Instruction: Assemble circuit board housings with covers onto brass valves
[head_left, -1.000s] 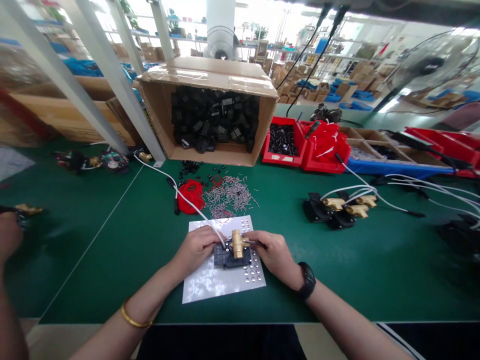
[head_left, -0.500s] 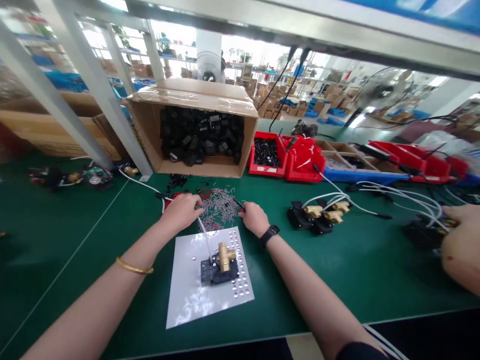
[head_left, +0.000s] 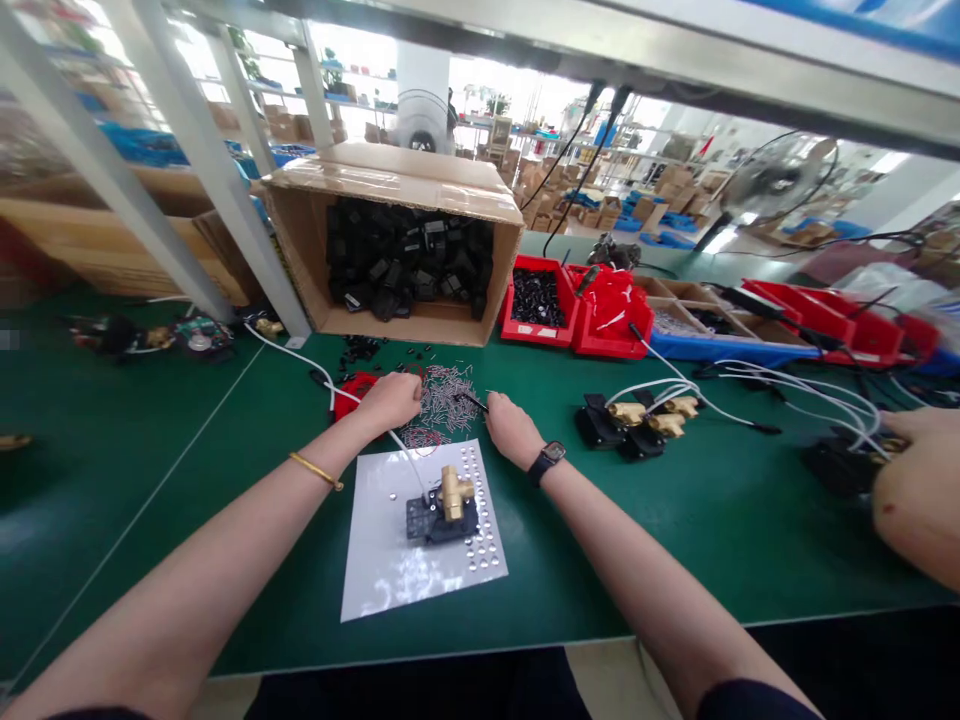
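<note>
My left hand (head_left: 394, 400), with a gold bangle on its wrist, is at the left edge of a pile of small screws (head_left: 448, 395). Its fingers are pinched together, and what they hold, if anything, is hidden. My right hand (head_left: 513, 430) is closed round a thin dark tool (head_left: 472, 402) whose tip points left over the screws. Just below both hands lies a white sheet (head_left: 382, 570) with rows of small round silvery dots. On it sits a black housing (head_left: 427, 522) with a brass tee fitting (head_left: 454, 493) on top and a white cable (head_left: 405, 452) running up past my left hand.
An open cardboard box (head_left: 405, 330) of black parts stands behind. Red bins (head_left: 536, 335) and a blue divided tray (head_left: 735, 348) line the back. Several finished-looking brass-and-black units (head_left: 630, 425) lie right. Another person's hand (head_left: 915, 480) is at far right; a metal post (head_left: 225, 200) rises left.
My left hand has moved right and slightly up, off the white cable, to the screws. My right hand stays by the pile with the thin tool. The view has shifted slightly.
</note>
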